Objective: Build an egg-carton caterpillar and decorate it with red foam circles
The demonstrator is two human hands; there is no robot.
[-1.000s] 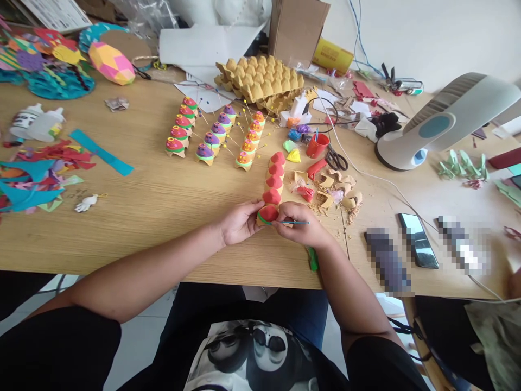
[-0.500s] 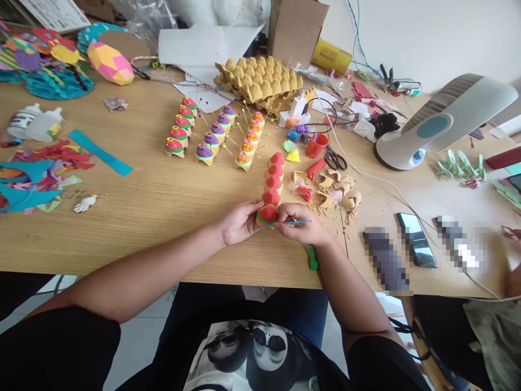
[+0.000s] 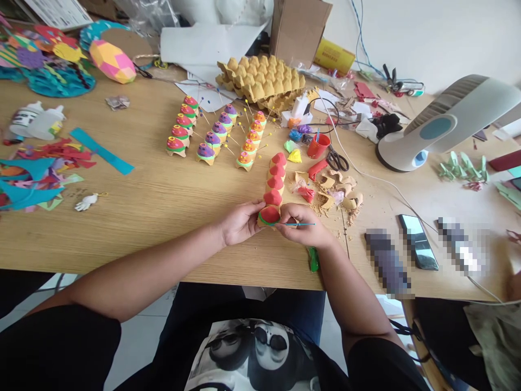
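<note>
In front of me lies an egg-carton strip (image 3: pixel 272 197) whose bumps are covered in red clay; its nearest bump has a green band round the lower edge. My left hand (image 3: pixel 243 224) grips this near end from the left, thumb on the side of the bump. Closed in a pinch, my right hand (image 3: pixel 301 227) holds a thin blue stick (image 3: pixel 304 224) against the right side of the same bump. The stick's tip is hidden by the fingers. Beside my right wrist is a small packet of green clay (image 3: pixel 313 259).
Three decorated strips, red (image 3: pixel 183 125), purple (image 3: pixel 212 139) and orange (image 3: pixel 251 142), stand farther back with pins. Carton scraps (image 3: pixel 342 190), scissors (image 3: pixel 337 161), a red cup (image 3: pixel 318 146) and phones (image 3: pixel 418 241) lie rightward. A white fan (image 3: pixel 431 127) stands behind. Paper scraps (image 3: pixel 32 179) lie left.
The whole view has shifted slightly. Both hands keep their hold at the near bump, and the blue stick has moved only a little.
</note>
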